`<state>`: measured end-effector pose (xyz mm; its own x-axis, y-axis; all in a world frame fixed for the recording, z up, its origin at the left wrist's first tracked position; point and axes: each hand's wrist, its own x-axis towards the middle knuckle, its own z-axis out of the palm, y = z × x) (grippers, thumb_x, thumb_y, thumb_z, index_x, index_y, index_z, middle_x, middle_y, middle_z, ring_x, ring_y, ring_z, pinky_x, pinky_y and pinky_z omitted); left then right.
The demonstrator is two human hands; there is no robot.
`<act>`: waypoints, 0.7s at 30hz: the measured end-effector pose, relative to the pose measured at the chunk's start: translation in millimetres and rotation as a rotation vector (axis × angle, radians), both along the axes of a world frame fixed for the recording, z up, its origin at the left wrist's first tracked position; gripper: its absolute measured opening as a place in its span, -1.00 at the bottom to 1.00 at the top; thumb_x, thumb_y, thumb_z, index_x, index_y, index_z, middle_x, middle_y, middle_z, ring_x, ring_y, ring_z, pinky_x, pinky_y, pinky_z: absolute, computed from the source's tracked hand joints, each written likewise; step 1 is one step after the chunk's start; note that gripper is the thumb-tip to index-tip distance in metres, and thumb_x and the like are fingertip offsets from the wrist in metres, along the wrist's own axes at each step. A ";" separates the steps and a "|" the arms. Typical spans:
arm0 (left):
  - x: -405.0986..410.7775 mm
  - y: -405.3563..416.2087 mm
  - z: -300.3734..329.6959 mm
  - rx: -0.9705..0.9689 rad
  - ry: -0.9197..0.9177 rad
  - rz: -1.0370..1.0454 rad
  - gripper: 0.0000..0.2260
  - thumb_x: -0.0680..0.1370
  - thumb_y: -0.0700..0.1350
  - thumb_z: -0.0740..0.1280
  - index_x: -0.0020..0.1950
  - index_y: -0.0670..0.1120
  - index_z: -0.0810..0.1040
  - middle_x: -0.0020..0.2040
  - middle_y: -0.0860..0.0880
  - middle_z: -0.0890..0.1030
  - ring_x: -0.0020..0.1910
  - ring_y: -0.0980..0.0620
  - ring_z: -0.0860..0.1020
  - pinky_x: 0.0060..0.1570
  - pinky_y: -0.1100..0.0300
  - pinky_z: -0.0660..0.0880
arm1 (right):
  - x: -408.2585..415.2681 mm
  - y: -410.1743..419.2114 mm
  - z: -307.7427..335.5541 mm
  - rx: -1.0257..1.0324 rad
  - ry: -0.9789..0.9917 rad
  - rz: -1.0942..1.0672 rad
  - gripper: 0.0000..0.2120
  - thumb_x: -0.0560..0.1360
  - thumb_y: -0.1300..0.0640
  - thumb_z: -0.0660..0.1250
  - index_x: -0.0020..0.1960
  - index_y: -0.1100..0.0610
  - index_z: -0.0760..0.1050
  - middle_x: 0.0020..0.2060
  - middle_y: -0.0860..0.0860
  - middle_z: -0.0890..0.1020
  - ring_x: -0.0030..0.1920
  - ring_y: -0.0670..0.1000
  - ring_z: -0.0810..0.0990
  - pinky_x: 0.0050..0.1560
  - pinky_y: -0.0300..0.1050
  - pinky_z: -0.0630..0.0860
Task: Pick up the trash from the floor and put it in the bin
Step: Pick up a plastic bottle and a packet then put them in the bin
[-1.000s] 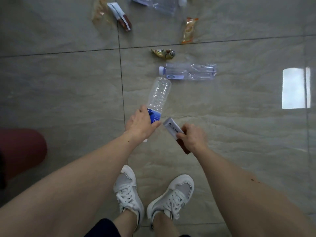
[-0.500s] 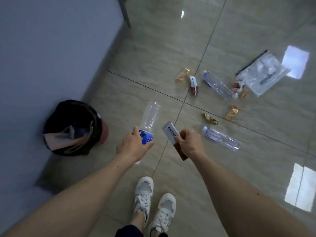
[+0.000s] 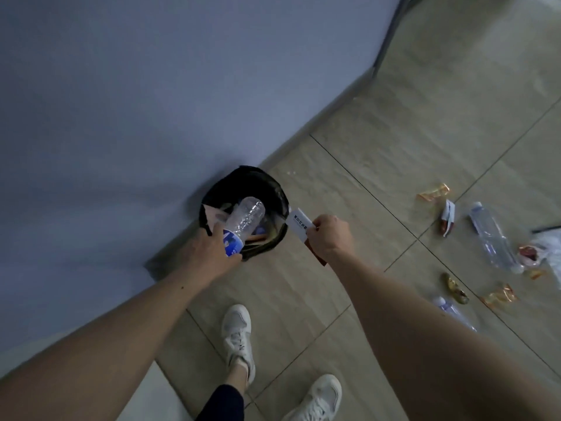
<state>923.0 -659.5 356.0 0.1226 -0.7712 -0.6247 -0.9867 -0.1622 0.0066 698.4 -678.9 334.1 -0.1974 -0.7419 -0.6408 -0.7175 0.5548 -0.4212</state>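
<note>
Left hand point(image 3: 209, 253) closed around the labelled end of a clear plastic bottle point(image 3: 244, 221), whose other end extends over the open mouth of the bin point(image 3: 274, 189). Right hand point(image 3: 329, 237) pinching a white-and-brown wrapper point(image 3: 300, 227) just beside the bin's rim. The bin, lined with a black bag and already holding paper scraps, stands against the wall point(image 3: 151, 101). On the tiled floor point(image 3: 379, 147) to the right, well apart from the bin, lie another bottle point(image 3: 491, 238), a second wrapper point(image 3: 447, 218) and several small orange candy wrappers point(image 3: 432, 192).
</note>
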 end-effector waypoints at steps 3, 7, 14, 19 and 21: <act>25.6 -25.1 -10.7 0.026 -0.064 -0.013 -0.37 0.49 0.18 0.32 0.45 -0.04 0.21 0.26 -0.20 0.39 0.19 -0.22 0.50 0.06 0.04 0.45 | 41.5 -24.3 -17.4 0.005 0.001 0.011 -0.77 0.44 0.22 0.20 0.01 0.22 0.58 -0.09 0.21 0.65 -0.13 0.24 0.63 -0.19 0.05 0.61; 46.3 -58.7 -36.5 0.072 -0.154 -0.061 -0.34 0.49 0.17 0.33 0.50 -0.03 0.17 0.30 -0.16 0.34 0.21 -0.20 0.48 0.08 0.04 0.44 | 81.7 -50.1 -51.0 0.015 0.045 -0.001 -0.80 0.49 0.22 0.20 0.05 0.23 0.52 -0.01 0.21 0.61 -0.04 0.25 0.60 -0.19 0.00 0.51; 52.6 -86.3 -76.1 0.068 -0.100 -0.077 -0.23 0.45 0.28 0.31 0.51 -0.07 0.12 0.32 -0.19 0.40 0.25 -0.22 0.44 0.08 0.00 0.45 | 110.1 -67.8 -90.5 0.010 0.104 -0.057 -0.68 0.58 0.01 0.24 0.20 0.23 0.42 0.10 0.22 0.58 0.12 0.24 0.55 -0.13 -0.07 0.32; 45.1 -88.6 -68.1 -0.028 -0.142 -0.266 -0.40 0.51 0.23 0.24 0.43 -0.07 0.25 0.28 -0.14 0.48 0.22 -0.15 0.48 0.05 0.03 0.43 | 92.9 -55.5 -85.2 0.065 0.148 -0.029 -0.76 0.53 0.09 0.20 0.14 0.18 0.43 0.07 0.20 0.59 0.08 0.23 0.57 -0.13 -0.05 0.38; 38.2 -91.3 -62.1 -0.062 -0.126 -0.316 -0.48 0.51 0.20 0.26 0.35 -0.07 0.33 0.24 -0.12 0.51 0.20 -0.14 0.50 0.05 0.02 0.43 | 79.1 -49.4 -76.6 0.083 0.163 -0.021 -0.74 0.54 0.04 0.19 0.14 0.16 0.44 0.06 0.18 0.60 0.08 0.23 0.57 -0.12 -0.03 0.39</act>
